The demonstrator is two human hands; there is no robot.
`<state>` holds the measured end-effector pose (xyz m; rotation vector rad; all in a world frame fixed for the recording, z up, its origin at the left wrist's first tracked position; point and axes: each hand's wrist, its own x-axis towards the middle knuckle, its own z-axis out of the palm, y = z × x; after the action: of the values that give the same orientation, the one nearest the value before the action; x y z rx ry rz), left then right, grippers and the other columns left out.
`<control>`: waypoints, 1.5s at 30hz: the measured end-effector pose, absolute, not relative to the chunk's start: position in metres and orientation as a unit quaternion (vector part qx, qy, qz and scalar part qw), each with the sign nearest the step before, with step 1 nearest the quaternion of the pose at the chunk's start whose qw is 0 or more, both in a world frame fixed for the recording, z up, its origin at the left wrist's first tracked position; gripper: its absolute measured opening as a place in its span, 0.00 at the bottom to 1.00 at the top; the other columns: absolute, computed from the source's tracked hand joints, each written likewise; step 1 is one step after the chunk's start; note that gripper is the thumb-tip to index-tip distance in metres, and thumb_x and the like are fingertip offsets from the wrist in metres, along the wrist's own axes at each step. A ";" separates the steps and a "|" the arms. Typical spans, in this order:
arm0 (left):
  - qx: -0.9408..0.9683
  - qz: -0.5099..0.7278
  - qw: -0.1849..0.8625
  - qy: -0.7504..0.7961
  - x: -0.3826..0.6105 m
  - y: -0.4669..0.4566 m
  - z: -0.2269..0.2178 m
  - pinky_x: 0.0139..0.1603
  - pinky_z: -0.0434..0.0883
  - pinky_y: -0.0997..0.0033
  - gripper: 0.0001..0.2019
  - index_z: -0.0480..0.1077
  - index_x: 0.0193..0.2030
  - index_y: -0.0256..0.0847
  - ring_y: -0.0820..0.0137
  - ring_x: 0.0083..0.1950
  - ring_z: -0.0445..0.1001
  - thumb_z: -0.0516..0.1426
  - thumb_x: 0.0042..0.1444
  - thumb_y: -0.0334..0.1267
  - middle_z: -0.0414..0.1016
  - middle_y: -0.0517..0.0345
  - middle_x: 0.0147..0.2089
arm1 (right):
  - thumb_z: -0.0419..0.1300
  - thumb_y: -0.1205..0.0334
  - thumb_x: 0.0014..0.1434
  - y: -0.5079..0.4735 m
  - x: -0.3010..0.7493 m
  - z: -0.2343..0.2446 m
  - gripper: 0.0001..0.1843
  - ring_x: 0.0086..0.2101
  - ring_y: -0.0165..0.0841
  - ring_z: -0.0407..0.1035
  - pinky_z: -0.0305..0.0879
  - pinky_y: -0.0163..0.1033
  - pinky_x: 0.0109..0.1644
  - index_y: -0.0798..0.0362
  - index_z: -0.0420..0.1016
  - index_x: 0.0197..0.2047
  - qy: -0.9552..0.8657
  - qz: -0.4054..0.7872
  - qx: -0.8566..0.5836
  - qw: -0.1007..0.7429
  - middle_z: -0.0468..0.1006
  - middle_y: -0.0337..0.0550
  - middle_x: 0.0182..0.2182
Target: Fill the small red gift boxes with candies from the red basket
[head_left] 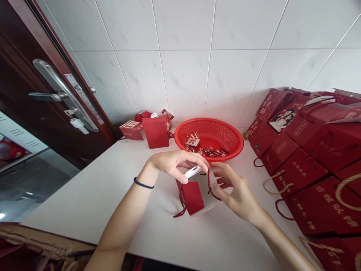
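A small red gift box (194,198) with a white inside stands on the table in front of me, its top unfolded. Between the thumb and fingers of my left hand (182,163) is a white flap (193,172) with a dark slot, which seems to be part of this box. My right hand (232,188) has its fingers closed around the box's right upper edge, beside a twisted red cord (210,182). Another red cord end (180,214) trails onto the table at the box's left. My fingers hide part of the box top.
Behind my hands is a red plastic basket (239,145) with small wrapped sweets and cards. A red box (156,132) and smaller packs stand to its left by the tiled wall. Stacked red gift boxes (310,169) with rope handles line the right. A door (53,94) stands at left.
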<state>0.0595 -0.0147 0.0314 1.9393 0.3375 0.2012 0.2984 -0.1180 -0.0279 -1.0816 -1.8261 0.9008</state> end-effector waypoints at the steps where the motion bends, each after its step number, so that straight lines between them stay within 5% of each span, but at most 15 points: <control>1: 0.820 0.081 0.547 0.149 0.059 -0.014 0.032 0.56 0.72 0.63 0.25 0.75 0.56 0.45 0.59 0.57 0.73 0.67 0.49 0.38 0.70 0.47 0.63 | 0.54 0.61 0.64 -0.117 0.301 -0.027 0.20 0.32 0.30 0.73 0.73 0.35 0.36 0.48 0.64 0.60 -0.715 0.359 -0.433 0.415 0.79 0.43 0.43; 4: 0.839 0.074 0.508 0.181 0.057 -0.015 0.037 0.53 0.72 0.63 0.22 0.76 0.55 0.45 0.56 0.58 0.72 0.65 0.51 0.37 0.70 0.47 0.64 | 0.51 0.61 0.66 -0.113 0.307 -0.029 0.18 0.26 0.27 0.67 0.68 0.33 0.31 0.49 0.69 0.58 -0.713 0.333 -0.454 0.418 0.79 0.41 0.37; 8: 0.875 0.056 0.410 0.251 0.058 -0.022 0.046 0.44 0.70 0.69 0.18 0.78 0.54 0.43 0.62 0.51 0.74 0.59 0.56 0.35 0.72 0.48 0.63 | 0.50 0.62 0.66 -0.110 0.312 -0.031 0.17 0.32 0.29 0.70 0.68 0.34 0.36 0.50 0.77 0.51 -0.726 0.328 -0.447 0.407 0.80 0.43 0.39; 11: 0.878 0.027 0.368 0.305 0.065 -0.033 0.048 0.36 0.66 0.73 0.15 0.79 0.49 0.39 0.69 0.39 0.73 0.58 0.60 0.40 0.79 0.50 0.51 | 0.50 0.62 0.65 -0.111 0.313 -0.029 0.18 0.35 0.31 0.72 0.67 0.34 0.36 0.51 0.80 0.49 -0.728 0.349 -0.428 0.407 0.80 0.45 0.40; 15: 0.867 0.015 0.323 0.380 0.081 -0.046 0.043 0.35 0.64 0.73 0.17 0.80 0.42 0.41 0.70 0.35 0.72 0.55 0.63 0.49 0.79 0.57 0.37 | 0.51 0.59 0.66 -0.114 0.311 -0.028 0.17 0.27 0.29 0.66 0.62 0.33 0.29 0.53 0.80 0.43 -0.729 0.364 -0.429 0.389 0.75 0.42 0.29; 20: 0.865 -0.041 0.289 0.408 0.084 -0.047 0.044 0.38 0.65 0.73 0.13 0.78 0.43 0.42 0.66 0.42 0.74 0.60 0.56 0.46 0.79 0.57 0.43 | 0.60 0.47 0.63 -0.114 0.311 -0.032 0.18 0.30 0.30 0.66 0.63 0.34 0.33 0.52 0.77 0.46 -0.714 0.365 -0.477 0.359 0.76 0.41 0.33; 27: 0.845 -0.109 0.375 0.365 0.047 -0.030 0.054 0.42 0.67 0.73 0.34 0.70 0.56 0.43 0.64 0.46 0.74 0.69 0.40 0.46 0.76 0.57 0.49 | 0.63 0.52 0.56 -0.109 0.314 -0.040 0.15 0.29 0.29 0.64 0.63 0.36 0.33 0.52 0.72 0.43 -0.686 0.405 -0.517 0.312 0.73 0.37 0.30; 31: 0.831 -0.129 0.355 0.409 0.045 -0.025 0.048 0.43 0.68 0.72 0.37 0.68 0.56 0.43 0.62 0.48 0.72 0.70 0.36 0.45 0.74 0.56 0.49 | 0.63 0.50 0.56 -0.107 0.314 -0.041 0.16 0.29 0.30 0.67 0.66 0.37 0.33 0.53 0.73 0.42 -0.673 0.426 -0.515 0.315 0.75 0.39 0.33; 41: 0.816 -0.116 0.359 0.438 0.054 -0.020 0.031 0.39 0.67 0.70 0.36 0.67 0.52 0.45 0.63 0.44 0.72 0.71 0.35 0.48 0.73 0.57 0.46 | 0.64 0.41 0.58 -0.105 0.322 -0.039 0.31 0.45 0.39 0.74 0.71 0.41 0.45 0.48 0.73 0.60 -0.732 0.382 -0.500 0.261 0.79 0.47 0.52; 45: 0.805 -0.101 0.372 0.452 0.056 -0.020 0.029 0.38 0.67 0.71 0.31 0.68 0.50 0.44 0.62 0.44 0.73 0.70 0.40 0.51 0.76 0.57 0.44 | 0.67 0.44 0.56 -0.101 0.328 -0.032 0.30 0.49 0.42 0.74 0.71 0.43 0.50 0.50 0.75 0.58 -0.742 0.402 -0.471 0.256 0.78 0.48 0.53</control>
<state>0.0555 -0.0205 0.0294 2.0621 1.1578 -0.2587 0.3277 -0.1012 -0.0319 -1.2775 -2.0145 1.0918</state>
